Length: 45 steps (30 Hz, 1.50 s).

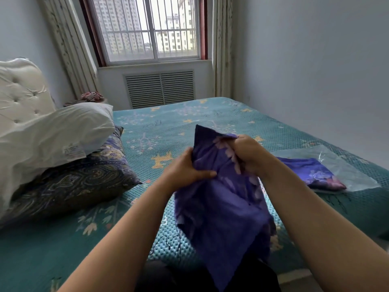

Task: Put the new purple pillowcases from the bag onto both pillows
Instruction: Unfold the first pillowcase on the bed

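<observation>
A purple flowered pillowcase point(223, 209) hangs in front of me over the bed. My left hand point(185, 167) grips its upper left part, thumb on the cloth. My right hand point(250, 154) grips bunched cloth at its top right. A second purple pillowcase point(311, 171) lies folded on the bed at the right, partly under a clear plastic bag point(345, 167). At the left, a bare white pillow point(54, 135) leans on a pillow in a dark paisley cover point(80, 182).
The bed has a teal patterned cover point(168, 127). A white tufted headboard point(21, 91) stands at the left. A window, curtains and a radiator grille are at the back. A grey wall runs along the right side of the bed.
</observation>
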Tool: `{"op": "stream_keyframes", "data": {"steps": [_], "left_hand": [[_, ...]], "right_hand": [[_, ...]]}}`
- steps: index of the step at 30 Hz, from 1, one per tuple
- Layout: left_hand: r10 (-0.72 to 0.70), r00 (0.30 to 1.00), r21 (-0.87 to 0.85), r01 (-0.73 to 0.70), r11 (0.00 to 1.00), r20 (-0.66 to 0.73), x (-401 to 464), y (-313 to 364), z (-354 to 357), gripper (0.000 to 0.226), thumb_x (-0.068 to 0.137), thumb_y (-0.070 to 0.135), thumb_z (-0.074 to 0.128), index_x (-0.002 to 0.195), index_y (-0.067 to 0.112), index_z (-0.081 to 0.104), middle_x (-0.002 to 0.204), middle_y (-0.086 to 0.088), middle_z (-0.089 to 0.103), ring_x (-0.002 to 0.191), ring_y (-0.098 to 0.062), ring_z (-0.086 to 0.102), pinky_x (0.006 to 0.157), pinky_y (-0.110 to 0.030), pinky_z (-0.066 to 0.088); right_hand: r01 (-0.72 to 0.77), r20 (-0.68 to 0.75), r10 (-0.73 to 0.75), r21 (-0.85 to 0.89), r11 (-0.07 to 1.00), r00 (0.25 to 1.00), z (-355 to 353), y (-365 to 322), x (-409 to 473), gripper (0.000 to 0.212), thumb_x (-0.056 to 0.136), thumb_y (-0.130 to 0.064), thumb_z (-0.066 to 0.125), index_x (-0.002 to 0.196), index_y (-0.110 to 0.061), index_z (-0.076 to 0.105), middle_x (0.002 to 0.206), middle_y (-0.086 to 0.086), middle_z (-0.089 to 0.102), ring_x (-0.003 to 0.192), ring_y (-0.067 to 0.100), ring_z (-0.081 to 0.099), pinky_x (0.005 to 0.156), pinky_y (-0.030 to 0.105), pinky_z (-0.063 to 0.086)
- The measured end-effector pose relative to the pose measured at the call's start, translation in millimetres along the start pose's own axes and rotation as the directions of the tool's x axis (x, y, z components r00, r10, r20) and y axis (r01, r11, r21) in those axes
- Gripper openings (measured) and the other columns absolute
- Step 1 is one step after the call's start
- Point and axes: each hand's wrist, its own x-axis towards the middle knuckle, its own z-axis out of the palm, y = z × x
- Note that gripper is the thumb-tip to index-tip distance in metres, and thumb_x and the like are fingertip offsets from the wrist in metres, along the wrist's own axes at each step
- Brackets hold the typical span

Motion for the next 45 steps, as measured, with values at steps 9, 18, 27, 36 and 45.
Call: {"op": "stream_keyframes", "data": {"steps": [9, 18, 27, 36, 45], "left_hand": [[-0.378, 0.923, -0.489, 0.301, 0.819, -0.065, -13, -45, 5, 0.021, 0.074, -0.001, 0.045, 0.068, 0.010, 0.062, 0.057, -0.005, 0.058, 0.058, -0.019, 0.051, 0.062, -0.032, 0.048], [-0.264, 0.934, -0.101, 0.295, 0.950, 0.239, -21, -31, -67, 0.036, 0.087, 0.044, 0.062, 0.071, 0.011, 0.068, 0.065, -0.003, 0.067, 0.053, -0.011, 0.058, 0.049, -0.020, 0.046], [-0.285, 0.948, -0.640, 0.309, 0.704, 0.144, -27, -70, -69, 0.024, 0.095, 0.002, 0.045, 0.086, 0.005, 0.067, 0.070, -0.010, 0.068, 0.054, -0.013, 0.064, 0.052, -0.023, 0.054], [-0.233, 0.958, -0.145, 0.257, 0.955, 0.166, -27, -69, -101, 0.037, 0.063, 0.035, 0.079, 0.084, 0.006, 0.070, 0.073, -0.004, 0.065, 0.063, -0.011, 0.054, 0.056, -0.022, 0.045], [-0.277, 0.953, -0.838, 0.248, 0.486, 0.122, -32, -56, -101, 0.035, 0.080, 0.029, 0.061, 0.106, 0.005, 0.062, 0.080, -0.013, 0.069, 0.069, -0.022, 0.066, 0.064, -0.031, 0.055]], "right_hand": [[0.007, 0.149, -0.027, 0.137, 0.991, 0.988, -24, -19, 3, 0.011, 0.082, 0.005, 0.058, 0.082, -0.002, 0.066, 0.069, 0.006, 0.068, 0.061, 0.018, 0.063, 0.058, 0.025, 0.055], [-0.104, 0.035, 0.109, -0.131, 0.986, 0.993, -50, -1, 15, 0.027, 0.094, 0.000, 0.049, 0.069, -0.008, 0.058, 0.053, 0.003, 0.056, 0.045, 0.012, 0.051, 0.042, 0.020, 0.038], [-0.221, 0.057, 0.223, -0.040, 0.974, 0.973, -61, 31, 34, 0.021, 0.096, -0.017, 0.049, 0.088, -0.010, 0.067, 0.075, 0.005, 0.072, 0.057, 0.013, 0.068, 0.051, 0.023, 0.055], [-0.170, 0.363, 0.579, -0.725, 0.668, 0.730, -69, 45, 33, 0.033, 0.070, -0.008, 0.077, 0.101, -0.005, 0.068, 0.103, 0.014, 0.070, 0.096, 0.030, 0.067, 0.081, 0.036, 0.055], [-0.373, -0.255, 0.277, -0.725, 0.580, 0.926, -29, 55, 86, 0.014, 0.089, -0.014, 0.047, 0.084, -0.004, 0.055, 0.078, 0.013, 0.056, 0.070, 0.026, 0.057, 0.061, 0.028, 0.044]]}}
